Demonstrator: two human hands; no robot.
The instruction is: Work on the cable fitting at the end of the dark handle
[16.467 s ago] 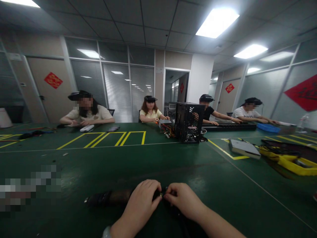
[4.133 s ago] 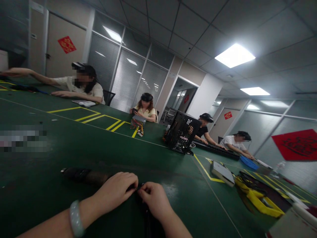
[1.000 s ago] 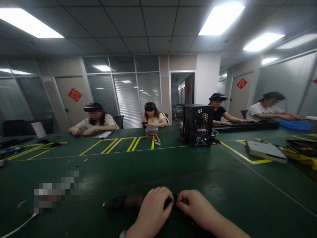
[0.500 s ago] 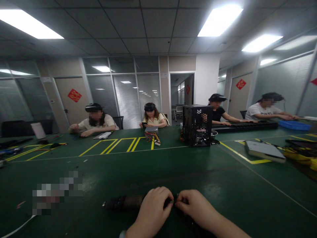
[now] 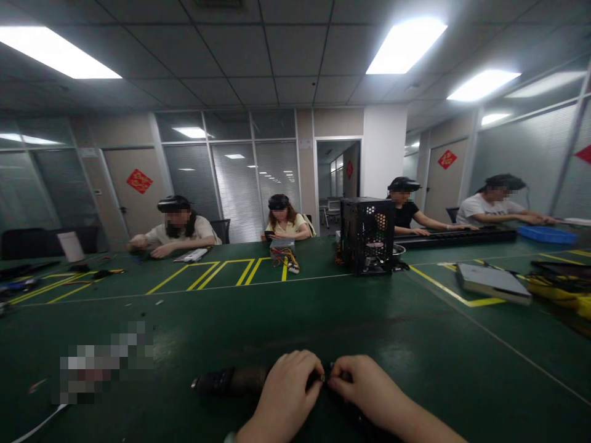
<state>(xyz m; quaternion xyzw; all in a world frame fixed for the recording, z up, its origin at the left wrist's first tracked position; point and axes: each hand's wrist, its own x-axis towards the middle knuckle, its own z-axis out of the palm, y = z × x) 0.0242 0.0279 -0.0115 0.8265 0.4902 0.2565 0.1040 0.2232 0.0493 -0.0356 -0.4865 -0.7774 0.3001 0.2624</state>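
Note:
A long dark thing [image 5: 244,380] lies on the green table in front of me, with a brownish middle and a small shiny metal tip at its left end. I cannot make out its kind. My left hand [image 5: 290,384] rests over its right part, thumb and fingers pinched around something small with a metallic glint. Close beside it, my right hand [image 5: 362,384] is also pinched, its fingertips nearly meeting the left ones. What the right fingers hold is hidden. More dark material shows below, between my wrists.
A black computer case [image 5: 367,237] stands at the back, with a power supply and its wires [image 5: 282,248] to its left. A silver flat device [image 5: 494,283] lies on the right. A blue tray [image 5: 547,234] is farther back. Several people sit across the table [image 5: 221,320].
The view has tilted up very slightly. Both hands stay pinched close together in almost the same place, with only tiny finger movement.

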